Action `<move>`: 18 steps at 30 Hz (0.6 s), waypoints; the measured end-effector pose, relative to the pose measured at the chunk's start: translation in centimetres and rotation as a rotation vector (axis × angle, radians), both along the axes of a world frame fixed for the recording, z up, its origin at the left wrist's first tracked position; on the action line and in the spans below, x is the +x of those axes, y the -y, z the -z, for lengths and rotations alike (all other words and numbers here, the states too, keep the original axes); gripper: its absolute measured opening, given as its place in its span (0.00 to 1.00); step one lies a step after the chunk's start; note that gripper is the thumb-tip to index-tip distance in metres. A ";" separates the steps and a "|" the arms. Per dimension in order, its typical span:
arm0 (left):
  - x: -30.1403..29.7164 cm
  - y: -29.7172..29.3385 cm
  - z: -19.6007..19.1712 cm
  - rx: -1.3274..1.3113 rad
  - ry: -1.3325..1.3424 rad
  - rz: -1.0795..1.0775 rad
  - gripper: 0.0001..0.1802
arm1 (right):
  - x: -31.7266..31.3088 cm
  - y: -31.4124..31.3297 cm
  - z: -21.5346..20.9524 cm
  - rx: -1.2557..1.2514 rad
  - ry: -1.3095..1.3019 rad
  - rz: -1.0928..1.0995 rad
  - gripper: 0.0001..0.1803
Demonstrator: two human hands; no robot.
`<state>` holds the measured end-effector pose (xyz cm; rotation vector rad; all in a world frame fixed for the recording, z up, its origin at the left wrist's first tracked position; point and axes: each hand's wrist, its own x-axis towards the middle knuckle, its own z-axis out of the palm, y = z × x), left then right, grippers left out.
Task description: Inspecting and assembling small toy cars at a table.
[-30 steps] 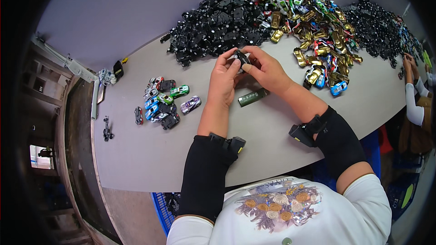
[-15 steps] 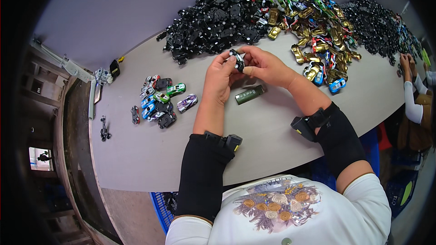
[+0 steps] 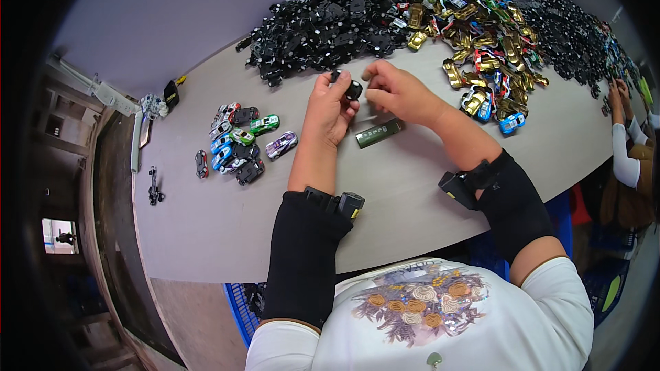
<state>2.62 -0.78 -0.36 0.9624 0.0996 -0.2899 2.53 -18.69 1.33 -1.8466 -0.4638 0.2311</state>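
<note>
My left hand is closed round a small toy car, its dark side showing beyond my thumb and fingers. To the right, a short gap away, my right hand has its fingers curled in towards the thumb. What those fingers hold, if anything, is hidden. Below my hands a dark green cylinder lies on the grey table. Left of my left forearm sits a group of toy cars, among them a green and white car and a purple and white car.
A heap of black car bases rises at the back. Beside it is a pile of gold and coloured car bodies. Black parts lie at the left. Another person's hands are at the far right. A blue basket stands below the table edge.
My right hand has let go of the toy car and drawn slightly away from it. The left hand keeps the car and has turned it, so more of its dark side shows.
</note>
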 end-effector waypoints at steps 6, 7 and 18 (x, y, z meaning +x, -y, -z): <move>-0.1 0.2 -0.1 0.151 -0.007 -0.211 0.15 | -2.6 -1.1 -0.1 -0.541 0.593 -0.372 0.21; -0.2 0.3 0.1 0.153 0.005 -0.210 0.15 | -3.0 -1.7 0.1 -0.594 0.534 -0.329 0.21; 0.0 0.2 0.2 0.013 0.154 -0.099 0.13 | -0.5 0.6 -0.6 0.306 -0.397 0.010 0.13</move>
